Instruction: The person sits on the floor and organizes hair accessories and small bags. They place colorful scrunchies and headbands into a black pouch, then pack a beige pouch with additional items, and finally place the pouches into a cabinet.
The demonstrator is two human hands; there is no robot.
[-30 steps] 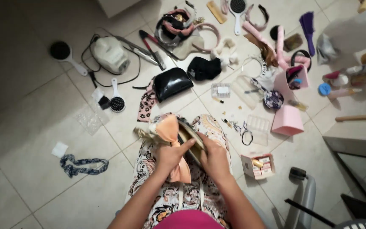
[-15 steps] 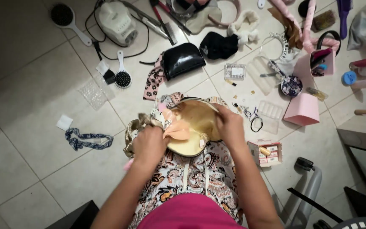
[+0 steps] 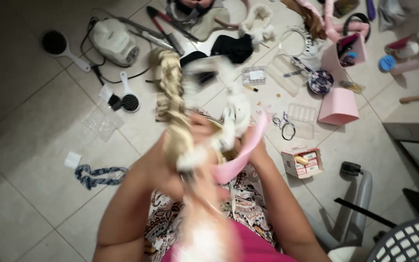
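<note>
You are mid-lift, your left hand [image 3: 170, 162] closed around a blurred bundle of blond braided hairpiece [image 3: 173, 97] and your right hand [image 3: 250, 145] pinching a pink curved headband [image 3: 241, 157] beside it above your lap; separating them comes next.

Pale tiled floor [image 3: 30, 194] is carrying a wide scatter of hair items. At 10 o'clock a white appliance [image 3: 114, 41] is lying with its black cord, a black round hairbrush [image 3: 61, 47] just beside it. At 9 o'clock a blue patterned hairband [image 3: 98, 174] is lying near a white pad [image 3: 72, 159]. At 2 o'clock a pink box [image 3: 339, 106] is sitting beside clear compartment trays [image 3: 301, 116]. At 3 o'clock a small open carton [image 3: 302, 162] is resting on the tiles.
</note>
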